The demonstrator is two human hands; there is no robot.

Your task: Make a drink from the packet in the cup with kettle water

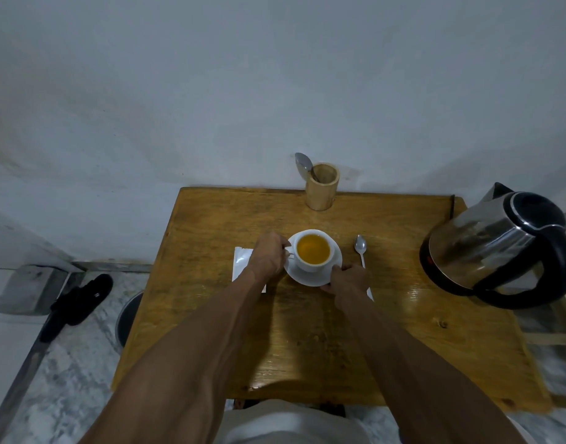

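A white cup [310, 266] holding orange-yellow liquid stands on a white saucer [307, 278] in the middle of the wooden table [307, 341]. My left hand [268, 254] pinches the cup's handle on its left side. My right hand [349, 277] grips the saucer's near right rim. A white packet [241, 262] lies flat on the table left of the saucer, partly under my left wrist. A steel kettle [496, 248] with a black lid and handle sits at the table's right edge. A spoon [360, 248] lies just right of the saucer.
A wooden holder [321, 187] with another spoon [304, 165] in it stands at the table's far edge against the wall. On the floor to the left lie a black sandal [76, 299] and a round dark object [128, 315] beside the table.
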